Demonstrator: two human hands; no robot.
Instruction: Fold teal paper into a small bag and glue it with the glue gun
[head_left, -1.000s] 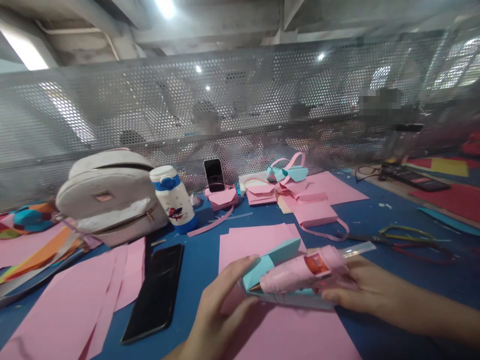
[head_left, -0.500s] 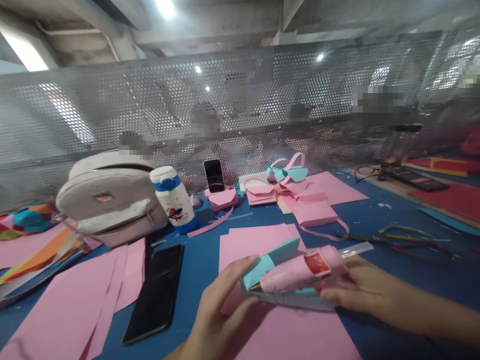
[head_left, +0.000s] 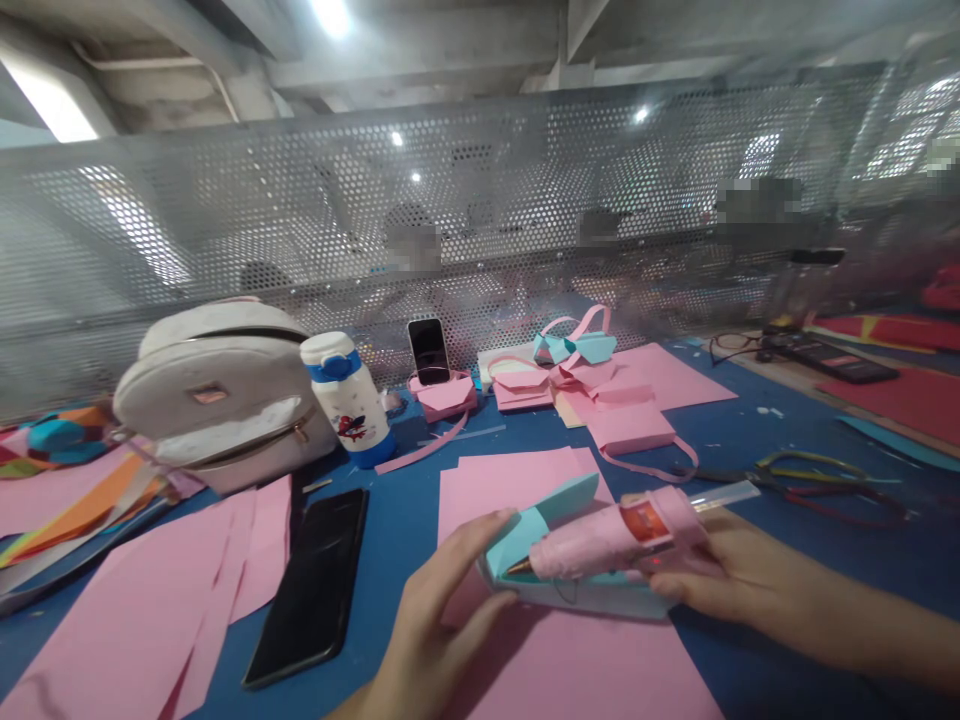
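My right hand (head_left: pixel 739 575) is wrapped round a pink hot glue gun (head_left: pixel 589 545); a clear glue stick (head_left: pixel 727 497) sticks out of its back end. The gun's metal nozzle points left, at the inner left corner of a folded light-blue paper piece (head_left: pixel 607 598). My left hand (head_left: pixel 442 600) grips that piece at its left end between thumb and fingers. Beneath lie pink paper sheets (head_left: pixel 600 665). Whether the nozzle touches the paper I cannot tell.
A black phone (head_left: pixel 311 585) and pink sheets (head_left: pixel 142 600) lie left. Behind stand a white backpack (head_left: pixel 217 400), a bottle (head_left: pixel 349 405), a propped phone (head_left: pixel 428 350) and small pink paper bags (head_left: pixel 626 425). Scissors (head_left: pixel 802 480) lie right. A perforated metal screen (head_left: pixel 495 200) borders the table.
The glue gun and my right hand have shifted slightly to the right, the nozzle drawing a little away from the corner. My left hand and the blue paper have stayed put.
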